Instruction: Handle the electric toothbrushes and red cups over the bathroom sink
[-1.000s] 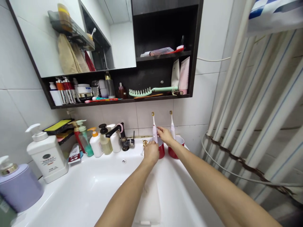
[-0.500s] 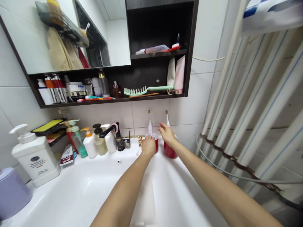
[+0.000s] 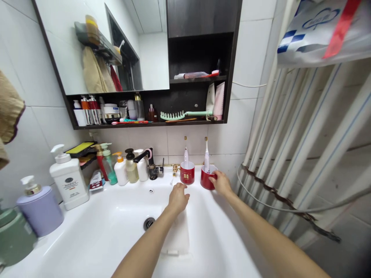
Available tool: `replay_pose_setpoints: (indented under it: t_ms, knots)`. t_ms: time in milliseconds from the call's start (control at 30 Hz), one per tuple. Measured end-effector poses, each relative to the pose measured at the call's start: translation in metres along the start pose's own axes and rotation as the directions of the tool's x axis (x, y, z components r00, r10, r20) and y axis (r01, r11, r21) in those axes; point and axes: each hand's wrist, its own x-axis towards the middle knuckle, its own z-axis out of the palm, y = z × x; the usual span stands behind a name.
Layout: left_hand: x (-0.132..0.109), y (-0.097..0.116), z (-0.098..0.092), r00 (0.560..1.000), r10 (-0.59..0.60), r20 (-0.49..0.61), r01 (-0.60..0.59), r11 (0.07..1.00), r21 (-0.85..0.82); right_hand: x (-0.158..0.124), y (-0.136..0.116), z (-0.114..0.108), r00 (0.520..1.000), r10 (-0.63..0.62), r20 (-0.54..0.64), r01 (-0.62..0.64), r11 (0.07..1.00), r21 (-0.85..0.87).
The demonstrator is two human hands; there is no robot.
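Note:
Two red cups stand side by side on the sink's back ledge. The left red cup (image 3: 187,176), with a gold character on its front, holds a pale electric toothbrush (image 3: 186,159) upright. A white electric toothbrush (image 3: 206,161) stands in the right red cup (image 3: 206,182). My right hand (image 3: 222,183) grips that right cup at its rim and right side, its far fingers partly hidden. My left hand (image 3: 178,197) hovers over the basin just in front of the left cup, empty, its fingers loosely bent and the thumb apart.
Several pump bottles (image 3: 121,172) line the ledge left of the black faucet (image 3: 153,170). Above hangs a dark cabinet (image 3: 199,36) with a mirror and a green hairbrush (image 3: 197,113). White pipes (image 3: 278,127) run along the right. A drain (image 3: 149,223) lies in the basin.
My left hand has let go of the toothbrush in the left cup and drawn back toward me. My right hand has come down onto the right cup. The view has shifted.

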Motion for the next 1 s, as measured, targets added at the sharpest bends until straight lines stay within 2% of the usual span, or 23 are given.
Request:
replay_pose_setpoints:
  t_ms: [200, 367, 500, 667, 767, 833, 933, 1000]
  knots:
    - [-0.009, 0.01, -0.017, 0.997, -0.002, -0.076, -0.01, 0.988, -0.152, -0.035, -0.011, -0.014, 0.998, -0.056, 0.042, 0.06, 0.995, -0.081]
    - [-0.008, 0.03, -0.021, 0.992, 0.035, -0.119, -0.071, 0.946, -0.316, -0.079, -0.027, -0.02, 0.971, -0.165, 0.173, 0.178, 0.982, -0.059]
    - [-0.009, 0.032, -0.018, 0.99, 0.124, -0.06, -0.138, 0.902, -0.41, -0.104, -0.045, -0.007, 0.923, -0.248, 0.294, 0.256, 0.967, 0.01]
    - [-0.016, 0.007, -0.011, 0.987, 0.147, 0.06, -0.107, 0.894, -0.435, -0.117, -0.058, 0.017, 0.877, -0.295, 0.38, 0.282, 0.955, 0.091]
    - [-0.019, -0.011, -0.009, 0.999, 0.049, -0.014, -0.05, 0.865, -0.5, -0.122, -0.061, 0.03, 0.859, -0.299, 0.416, 0.276, 0.954, 0.115]
    - [-0.019, -0.021, -0.014, 0.989, -0.08, -0.123, -0.014, 0.783, -0.621, -0.124, -0.062, 0.037, 0.852, -0.291, 0.435, 0.266, 0.957, 0.118]
    - [-0.018, -0.032, -0.03, 0.927, -0.277, -0.254, -0.05, 0.579, -0.814, -0.128, -0.062, 0.045, 0.845, -0.275, 0.459, 0.249, 0.961, 0.117]
    - [-0.019, -0.038, -0.044, 0.882, -0.38, -0.28, -0.087, 0.452, -0.888, -0.129, -0.061, 0.048, 0.842, -0.265, 0.47, 0.239, 0.964, 0.115]
